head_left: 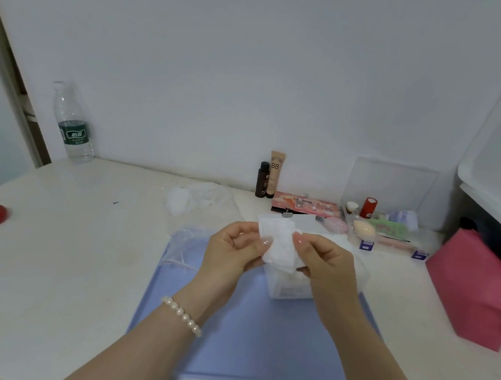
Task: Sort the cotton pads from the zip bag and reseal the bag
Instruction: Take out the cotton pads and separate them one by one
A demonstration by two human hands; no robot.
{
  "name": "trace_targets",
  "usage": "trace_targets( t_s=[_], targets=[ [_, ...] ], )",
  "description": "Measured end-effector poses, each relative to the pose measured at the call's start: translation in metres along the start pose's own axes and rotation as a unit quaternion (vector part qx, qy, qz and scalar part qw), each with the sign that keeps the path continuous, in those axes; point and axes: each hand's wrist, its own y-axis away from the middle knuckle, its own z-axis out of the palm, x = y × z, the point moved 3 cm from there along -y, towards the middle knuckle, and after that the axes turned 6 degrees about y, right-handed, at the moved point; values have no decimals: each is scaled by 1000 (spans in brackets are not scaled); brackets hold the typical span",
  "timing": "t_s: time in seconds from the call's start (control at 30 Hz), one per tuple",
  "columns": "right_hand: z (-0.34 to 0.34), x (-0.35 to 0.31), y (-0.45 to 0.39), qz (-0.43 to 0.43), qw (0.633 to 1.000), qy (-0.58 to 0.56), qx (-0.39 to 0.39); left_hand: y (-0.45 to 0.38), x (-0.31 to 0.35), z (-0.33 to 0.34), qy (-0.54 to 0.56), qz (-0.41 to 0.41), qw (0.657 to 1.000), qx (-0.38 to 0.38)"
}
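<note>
Blue mat [247, 347]: lower centre of frame, flat on the bench [53, 278]; bare bench surface at lower left.
Left hand [234, 252]: raised at centre, thumb pinching the left edge of the cotton pads [279, 244].
Right hand [325, 260]: beside it, pinching their right edge.
Zip bag [187, 245]: just left of the hands, lying on the mat's upper-left corner.
Cosmetics [305, 205]: centre right, along the wall.

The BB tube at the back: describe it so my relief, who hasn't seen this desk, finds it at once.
Start at the white wall behind the desk and follow its base to just left of the pink makeup palette. Two upright containers stand there side by side. The BB tube is the taller, beige one marked "BB"; its neighbour, the dark bottle, is shorter and nearly black.
</note>
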Motion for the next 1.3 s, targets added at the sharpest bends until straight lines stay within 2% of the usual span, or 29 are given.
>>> trace_targets(
  t_s=[0.1, 0.2, 0.27, 0.33, 0.4, 0.47, 0.53, 0.63, 0.77, 0.97, 1.03, 1.1, 1.13, 1.2, 1.27, 1.3],
  targets=[
    [4, -3, 1, -71, 993, 80, 54, 1, 1, 4, -32, 37, 998, 30],
    [5, -2, -1, -60, 994, 65, 62, 1, 2, 10, -60, 71, 995, 30],
    [3, 1, -6, 6, 999, -17, 28, -1, 3, 11, -61, 82, 995, 13],
    [1, 5, -9, 78, 989, -117, -41, -3, 5, 9, -25, 80, 996, -14],
    [-1, 8, -11, 112, 978, -149, -97, -5, 6, 7, 9, 72, 996, -42],
    [-1, 9, -10, 116, 975, -131, -134, -4, 7, 6, 4, 70, 996, -61],
    [1, 9, -9, 112, 975, -127, -145, -3, 8, 5, -12, 70, 995, -73],
    [-2, 9, -12, 103, 979, -144, -101, -4, 11, 3, -23, 77, 993, -84],
    [-9, 2, -12, 53, 993, -81, -73, -4, 14, -2, -41, 93, 992, -69],
    [-5, -1, -7, 20, 993, -36, -109, -2, 5, 3, -39, 59, 997, -33],
    [-5, 2, -9, 19, 996, -29, -88, -1, 2, 6, -36, 44, 998, -21],
    [-8, 6, -11, -14, 998, 55, -21, 0, -2, 6, -35, 28, 999, 7],
    [-10, 5, -11, -56, 990, 128, 19, 0, -4, 6, -35, 20, 999, 22],
    [-11, 2, -9, -164, 950, 254, 77, 1, -7, 6, -34, 0, 999, 40],
    [-9, 4, -6, -222, 925, 293, 91, 2, -9, 7, -30, -19, 998, 45],
    [-8, 4, -5, -220, 929, 286, 81, 3, -9, 7, -29, -28, 998, 43]
  ],
)
